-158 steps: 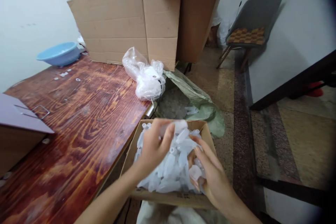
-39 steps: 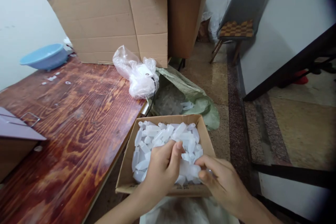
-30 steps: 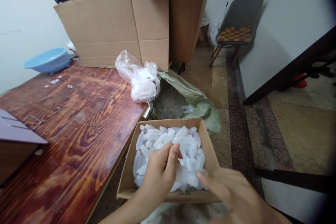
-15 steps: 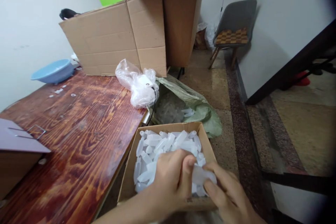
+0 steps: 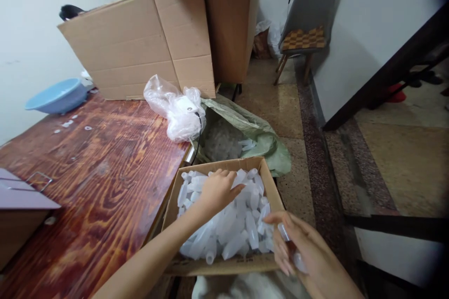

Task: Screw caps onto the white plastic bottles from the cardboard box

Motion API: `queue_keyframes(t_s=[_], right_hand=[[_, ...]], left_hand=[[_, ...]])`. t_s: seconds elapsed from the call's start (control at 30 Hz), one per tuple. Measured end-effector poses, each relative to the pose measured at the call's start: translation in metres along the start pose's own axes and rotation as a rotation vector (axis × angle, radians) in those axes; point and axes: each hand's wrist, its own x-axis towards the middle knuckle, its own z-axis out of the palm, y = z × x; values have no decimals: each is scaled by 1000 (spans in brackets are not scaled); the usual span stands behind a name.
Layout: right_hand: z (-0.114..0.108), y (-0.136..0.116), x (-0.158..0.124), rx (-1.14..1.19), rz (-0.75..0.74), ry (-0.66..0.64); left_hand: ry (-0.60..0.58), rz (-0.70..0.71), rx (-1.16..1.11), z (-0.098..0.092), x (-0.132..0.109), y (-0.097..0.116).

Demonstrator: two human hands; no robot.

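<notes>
A cardboard box [image 5: 271, 187] full of small translucent white plastic bottles [image 5: 229, 224] stands in front of me. Over the far part of the heap is my left hand [image 5: 218, 190], palm down, thumb apart from the fingers; its fingertips are partly hidden among the bottles. At the box's right near corner, my right hand [image 5: 301, 247] curls around a translucent plastic bottle [image 5: 299, 261], of which only parts show between the fingers.
Left of the box is a wooden table [image 5: 133, 149] bearing a blue basin [image 5: 58, 96], a cardboard sheet [image 5: 122, 51] and a plastic bag [image 5: 184, 121]. A green sack [image 5: 275, 149] holding more plastic pieces lies beyond the box. A grey chair [image 5: 310, 14] stands farther back.
My hands, close together over the box before, are now apart. The left has moved forward onto the bottles; the right has drawn slightly right and down with the bottle. The view has shifted a little.
</notes>
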Motion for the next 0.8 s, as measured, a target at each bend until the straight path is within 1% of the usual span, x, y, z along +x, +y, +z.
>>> queue_keyframes(t_s=[0.1, 0.2, 0.27, 0.33, 0.4, 0.47, 0.53, 0.6, 0.7, 0.8], right_hand=[[-1, -5, 5, -208, -124, 20], [-5, -6, 9, -426, -170, -8], [-9, -4, 10, -601, -268, 27], [-11, -1, 9, -789, -461, 115], [-11, 2, 8, -927, -672, 228], [-9, 3, 8, -996, -803, 296], [-5, 1, 9, -1038, -876, 267], [-3, -2, 10, -1077, -970, 189], [-3, -6, 9, -1174, -1167, 86], [-5, -12, 7, -1289, -1271, -93]], left_hand=[[-45, -95, -52, 18, -1, 3], [-55, -170, -158, 22, 5, 6], [-43, -196, -266, 15, 3, 10], [-20, -217, -398, 2, -6, 18], [3, -235, -528, -14, -20, 28], [5, -258, -777, -28, -35, 40], [-6, -313, -1099, -38, -49, 51], [-20, -395, -1331, -41, -59, 60], [-50, -530, -1429, -38, -64, 65], [-151, -660, -1450, -32, -64, 64]])
